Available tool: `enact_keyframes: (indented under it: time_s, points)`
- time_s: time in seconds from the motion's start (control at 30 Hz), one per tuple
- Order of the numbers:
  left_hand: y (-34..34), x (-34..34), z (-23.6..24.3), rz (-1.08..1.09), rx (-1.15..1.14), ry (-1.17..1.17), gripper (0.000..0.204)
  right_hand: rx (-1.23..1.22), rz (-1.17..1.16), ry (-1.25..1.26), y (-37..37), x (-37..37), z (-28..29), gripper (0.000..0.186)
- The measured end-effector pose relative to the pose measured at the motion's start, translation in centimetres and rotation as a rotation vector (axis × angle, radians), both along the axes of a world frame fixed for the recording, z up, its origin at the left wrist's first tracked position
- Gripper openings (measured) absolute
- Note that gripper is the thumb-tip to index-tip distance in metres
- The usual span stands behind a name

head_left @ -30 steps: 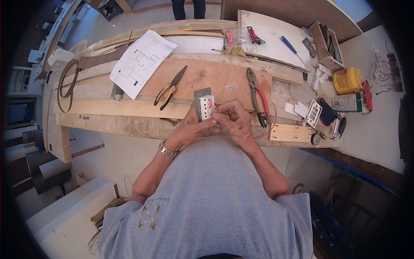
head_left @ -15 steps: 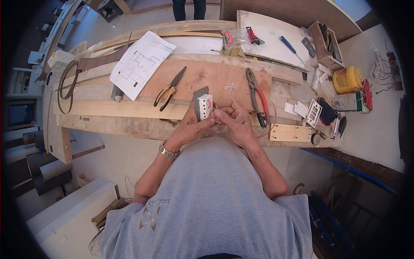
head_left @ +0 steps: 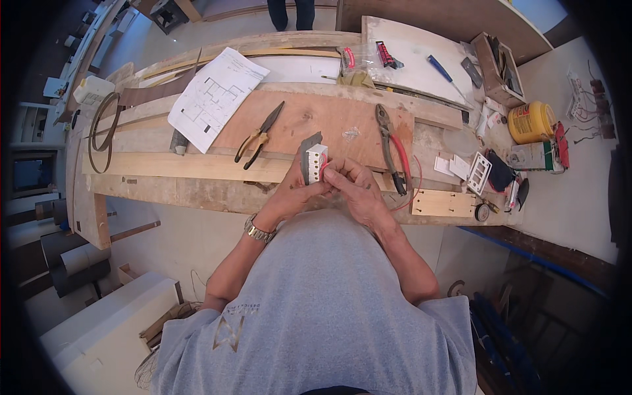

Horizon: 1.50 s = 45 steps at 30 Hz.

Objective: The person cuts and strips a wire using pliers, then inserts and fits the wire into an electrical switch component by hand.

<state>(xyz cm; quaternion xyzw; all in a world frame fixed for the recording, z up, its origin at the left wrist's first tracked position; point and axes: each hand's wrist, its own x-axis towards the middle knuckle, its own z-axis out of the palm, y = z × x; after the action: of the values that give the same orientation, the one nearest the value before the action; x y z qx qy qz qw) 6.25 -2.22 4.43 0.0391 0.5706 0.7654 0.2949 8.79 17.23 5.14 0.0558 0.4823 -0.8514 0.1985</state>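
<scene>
My left hand (head_left: 292, 192) is closed around a white electrical switch block (head_left: 316, 162) with a grey backing plate (head_left: 309, 142). A row of small dark holes runs down the block's side. On that side shows a short bit of red wire (head_left: 324, 166). My right hand (head_left: 357, 188) pinches at the wire against the block, and its fingertips hide most of it. To the left on the board lie long-nose pliers (head_left: 261, 135) with yellow and black handles. Combination pliers (head_left: 391, 148) with red and black handles lie just right of my right hand.
A printed plan sheet (head_left: 218, 99) lies at the left on the wooden workbench (head_left: 197, 191). Beyond my hands are a blue screwdriver (head_left: 447, 72) and a tool box (head_left: 498, 69). A yellow tub (head_left: 530, 122) and white switch frame (head_left: 479, 172) sit at the right. A person's legs (head_left: 291, 14) stand beyond the bench.
The switch block has shifted slightly right and turned a little in my left hand. My right fingertips have closed in against its side, covering the wire end that showed before.
</scene>
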Motion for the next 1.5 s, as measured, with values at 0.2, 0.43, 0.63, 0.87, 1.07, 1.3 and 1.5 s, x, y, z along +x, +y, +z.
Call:
enact_keyframes:
  time_s: [0.2, 0.43, 0.63, 0.87, 1.07, 1.3, 1.5]
  points:
    - [0.9, -0.2, 1.3, 0.01, -0.133, 0.158, 0.09, 0.252, -0.039, 0.07, -0.4, -0.1, 1.0, 0.026]
    - [-0.1, -0.5, -0.7, 0.08, 0.092, -0.068, 0.082, 0.31, -0.115, 0.079, -0.2, 0.0, 0.3, 0.027]
    - [-0.4, -1.3, 1.7, 0.273, 0.284, -0.274, 0.055, 0.33, -0.057, 0.101, 0.7, 0.0, 0.1, 0.027]
    - [-0.1, -1.5, 2.1, 0.21, 0.208, -0.401, 0.044, 0.413, -0.022, 0.109, 0.6, -0.2, 2.1, 0.018]
    - [0.1, -1.0, 2.1, 0.164, 0.206, -0.378, 0.044, 0.529, -0.041, 0.406, 0.2, 0.2, 0.0, 0.016]
    - [0.2, -1.0, 1.6, 0.224, 0.18, -0.172, 0.055, 0.599, -0.009, 0.364, 0.2, 0.0, 2.0, 0.019]
    - [0.7, -0.7, 1.8, 0.245, 0.143, -0.073, 0.061, 0.688, -0.028, 0.51, 0.2, 0.1, 2.1, 0.02]
